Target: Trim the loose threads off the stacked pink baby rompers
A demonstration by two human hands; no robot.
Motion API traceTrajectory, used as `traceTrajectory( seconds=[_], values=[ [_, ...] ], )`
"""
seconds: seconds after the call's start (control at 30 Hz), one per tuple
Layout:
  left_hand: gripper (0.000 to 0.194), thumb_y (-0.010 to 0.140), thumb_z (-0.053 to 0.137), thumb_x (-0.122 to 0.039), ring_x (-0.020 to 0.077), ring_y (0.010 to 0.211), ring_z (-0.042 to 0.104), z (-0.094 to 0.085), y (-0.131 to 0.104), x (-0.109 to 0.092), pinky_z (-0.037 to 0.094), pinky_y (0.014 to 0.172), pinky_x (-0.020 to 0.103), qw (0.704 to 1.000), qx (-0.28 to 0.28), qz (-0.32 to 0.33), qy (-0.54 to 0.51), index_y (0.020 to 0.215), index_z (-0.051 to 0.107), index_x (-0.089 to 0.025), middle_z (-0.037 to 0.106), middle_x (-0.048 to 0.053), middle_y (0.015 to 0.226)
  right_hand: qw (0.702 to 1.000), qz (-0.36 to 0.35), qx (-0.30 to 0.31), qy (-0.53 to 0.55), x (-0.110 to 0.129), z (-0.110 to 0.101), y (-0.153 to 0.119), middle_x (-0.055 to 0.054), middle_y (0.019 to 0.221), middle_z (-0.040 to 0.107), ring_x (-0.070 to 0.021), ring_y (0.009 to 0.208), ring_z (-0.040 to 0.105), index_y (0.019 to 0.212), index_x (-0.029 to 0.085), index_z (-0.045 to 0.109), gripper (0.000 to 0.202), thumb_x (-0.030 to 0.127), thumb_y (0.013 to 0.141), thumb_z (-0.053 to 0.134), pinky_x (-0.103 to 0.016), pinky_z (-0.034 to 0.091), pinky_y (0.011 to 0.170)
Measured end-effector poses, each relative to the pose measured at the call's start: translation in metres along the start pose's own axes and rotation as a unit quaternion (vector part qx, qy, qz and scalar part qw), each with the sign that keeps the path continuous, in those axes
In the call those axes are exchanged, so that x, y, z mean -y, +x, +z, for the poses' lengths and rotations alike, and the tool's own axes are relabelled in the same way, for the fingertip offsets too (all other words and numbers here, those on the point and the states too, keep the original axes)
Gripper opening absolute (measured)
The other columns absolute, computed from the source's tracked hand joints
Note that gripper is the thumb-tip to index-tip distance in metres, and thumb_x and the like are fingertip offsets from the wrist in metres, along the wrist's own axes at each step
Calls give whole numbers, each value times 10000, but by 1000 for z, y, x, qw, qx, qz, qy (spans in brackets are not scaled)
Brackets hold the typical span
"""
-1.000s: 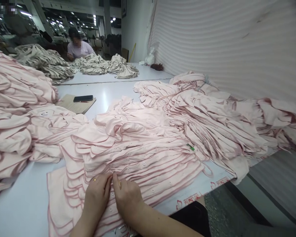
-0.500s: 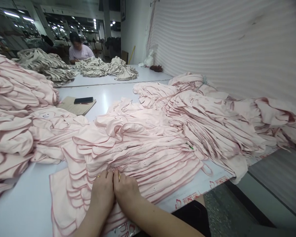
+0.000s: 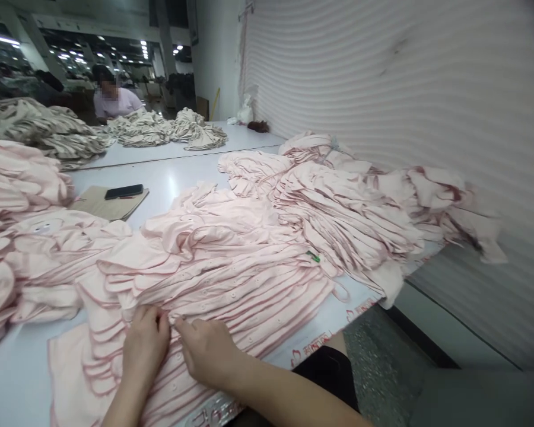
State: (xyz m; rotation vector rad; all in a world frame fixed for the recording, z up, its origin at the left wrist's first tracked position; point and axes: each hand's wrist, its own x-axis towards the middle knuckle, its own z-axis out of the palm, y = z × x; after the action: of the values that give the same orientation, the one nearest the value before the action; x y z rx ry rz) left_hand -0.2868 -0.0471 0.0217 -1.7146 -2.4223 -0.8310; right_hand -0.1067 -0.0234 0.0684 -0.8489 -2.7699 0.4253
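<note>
Layered pink garments [image 3: 249, 284] with darker pink edging and small buttons lie spread on the table in front of me. My left hand [image 3: 146, 338] rests on them with its fingers curled closed on the cloth of one garment. Just to its right, my right hand [image 3: 207, 350] is closed too, thumb and forefinger pinching the same garment near its edge. A small gap separates the two hands. What exactly sits between the fingertips is partly hidden. A small green clip-like piece [image 3: 312, 256] lies on the garments further right.
More pink garments are heaped at the left [image 3: 18, 184] and in a tied bundle on the right [image 3: 338, 201]. A phone [image 3: 123, 191] lies on a brown notebook [image 3: 98, 204]. Beyond are greyish garments [image 3: 146, 129] and a person [image 3: 118, 101]. The table edge [image 3: 351, 317] runs along the right.
My hands have drawn slightly apart, the right one moving away from the left. The whole view has shifted, so the table's things appear further left.
</note>
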Motion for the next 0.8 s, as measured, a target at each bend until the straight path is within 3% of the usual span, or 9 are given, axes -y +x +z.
traceTrajectory(
  seconds=[0.1,0.2,0.3,0.4,0.5,0.63,0.8],
  values=[
    [309,810,453,-468,247,796,610,1,1,12,497,724,381,999,31,-21,-34,664,576,-225,615,68,783,1000,-17,-5,7,-1,0,-4,-61,837,691,-217,637,645,1271,129,481,497,221,789,562,-302,496,514],
    [369,817,446,-541,242,853,629,2,-6,18,511,800,386,992,79,-11,-94,740,630,-230,654,58,837,998,-25,-47,-22,-4,11,-10,-98,861,679,-229,664,640,1294,61,452,544,207,785,579,-321,503,510],
    [405,814,476,-583,250,915,631,0,-17,14,508,853,392,993,72,6,-91,850,661,-224,673,68,901,995,-23,-90,-47,-12,25,-9,-115,872,672,-235,724,643,1295,48,458,448,171,868,514,-332,511,541],
    [375,824,496,-563,237,898,638,-5,-22,6,507,823,359,996,72,-6,-61,799,670,-231,678,63,902,992,-33,-107,-49,-19,31,-10,-111,857,666,-245,727,637,1321,50,457,443,154,891,487,-347,509,547],
    [361,845,471,-509,222,841,643,-9,-15,0,498,761,334,996,70,-45,-36,706,662,-237,679,47,841,993,-55,-98,-21,-23,27,-19,-102,868,665,-248,719,633,1346,71,455,498,154,858,507,-350,503,554],
    [369,813,500,-514,212,753,640,-10,-5,-5,493,686,315,995,75,-67,-17,610,631,-236,675,33,749,996,-26,-56,72,-18,17,-24,-73,901,667,-227,708,632,1372,138,448,562,197,821,538,-322,498,571],
    [357,797,429,-486,261,819,634,-9,-4,-8,506,741,385,995,67,-73,-21,691,646,-223,676,77,795,992,-5,-52,113,-10,9,-5,-49,946,678,-205,755,651,1342,194,457,474,228,872,511,-289,504,615]
  ],
)
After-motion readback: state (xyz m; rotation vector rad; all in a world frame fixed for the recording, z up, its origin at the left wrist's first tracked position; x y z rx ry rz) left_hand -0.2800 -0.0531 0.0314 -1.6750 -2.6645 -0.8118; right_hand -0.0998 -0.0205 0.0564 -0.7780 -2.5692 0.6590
